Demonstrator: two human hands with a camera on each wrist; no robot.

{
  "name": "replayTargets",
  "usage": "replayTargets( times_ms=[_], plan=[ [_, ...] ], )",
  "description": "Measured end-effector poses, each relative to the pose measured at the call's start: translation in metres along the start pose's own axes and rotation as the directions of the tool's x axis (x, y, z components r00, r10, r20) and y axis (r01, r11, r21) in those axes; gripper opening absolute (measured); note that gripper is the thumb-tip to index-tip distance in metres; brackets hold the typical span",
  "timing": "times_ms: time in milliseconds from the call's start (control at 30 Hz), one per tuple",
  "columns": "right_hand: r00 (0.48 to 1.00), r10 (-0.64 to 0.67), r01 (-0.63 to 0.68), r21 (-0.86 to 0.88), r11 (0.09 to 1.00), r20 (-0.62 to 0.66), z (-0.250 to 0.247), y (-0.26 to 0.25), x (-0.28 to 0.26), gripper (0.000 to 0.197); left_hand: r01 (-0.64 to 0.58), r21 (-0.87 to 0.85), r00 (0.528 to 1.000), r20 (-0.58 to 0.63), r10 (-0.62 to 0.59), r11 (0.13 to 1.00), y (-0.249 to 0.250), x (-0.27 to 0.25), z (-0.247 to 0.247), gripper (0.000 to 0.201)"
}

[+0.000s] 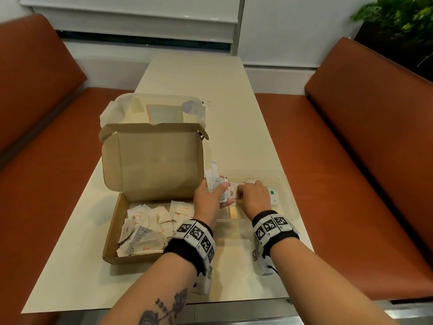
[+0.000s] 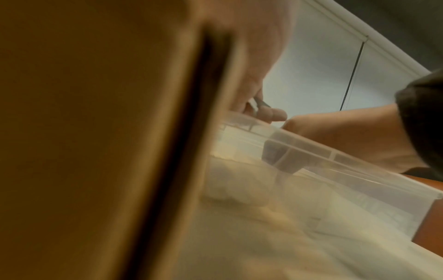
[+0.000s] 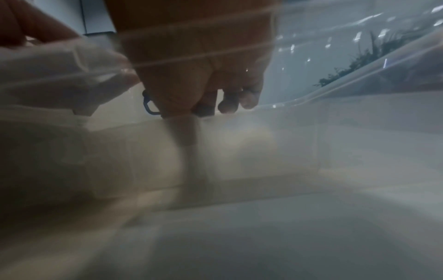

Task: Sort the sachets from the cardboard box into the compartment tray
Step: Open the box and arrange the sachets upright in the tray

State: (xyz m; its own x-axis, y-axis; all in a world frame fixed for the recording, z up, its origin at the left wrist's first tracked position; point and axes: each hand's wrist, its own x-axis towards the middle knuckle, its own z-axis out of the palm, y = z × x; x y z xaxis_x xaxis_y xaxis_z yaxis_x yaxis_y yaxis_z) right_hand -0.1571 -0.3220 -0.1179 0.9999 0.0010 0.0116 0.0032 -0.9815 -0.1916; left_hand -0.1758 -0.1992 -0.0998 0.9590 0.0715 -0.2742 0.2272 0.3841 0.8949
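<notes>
Several sachets (image 1: 216, 184) fan from left hand (image 1: 208, 200).

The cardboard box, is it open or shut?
Open. The cardboard box has its lid standing up behind it, and loose sachets show inside.

Matt brown cardboard box (image 1: 152, 160), clear glossy plastic compartment tray (image 1: 284, 184), smooth pale tabletop (image 1: 199, 76), orange leather-like benches (image 1: 375, 137).

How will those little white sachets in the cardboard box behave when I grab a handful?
The sachets look thin and flat, so probably light and floppy. They lie crumpled and overlapping in the cardboard box, so a grab may lift several. The left hand holds a fanned bunch; their smooth wrappers might slide apart.
</notes>
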Motion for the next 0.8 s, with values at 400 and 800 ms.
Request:
replayTargets(
  times_ms=[400, 800],
  plan=[
    [0.982, 0.169, -0.09, 0.57, 0.817, -0.087, -0.009, 0.0, -0.004, 0.019, 0.03, 0.024, 0.999, 0.039, -0.031, 0.999, -0.001, 0.003, -0.003, 0.018],
    [0.99, 0.126, -0.124, 0.77, 0.626, 0.056, -0.03, 0.007, -0.013, 0.012, 0.074, 0.039, 0.995, 0.069, -0.076, 0.997, -0.006, 0.004, 0.007, 0.014]
  ],
)
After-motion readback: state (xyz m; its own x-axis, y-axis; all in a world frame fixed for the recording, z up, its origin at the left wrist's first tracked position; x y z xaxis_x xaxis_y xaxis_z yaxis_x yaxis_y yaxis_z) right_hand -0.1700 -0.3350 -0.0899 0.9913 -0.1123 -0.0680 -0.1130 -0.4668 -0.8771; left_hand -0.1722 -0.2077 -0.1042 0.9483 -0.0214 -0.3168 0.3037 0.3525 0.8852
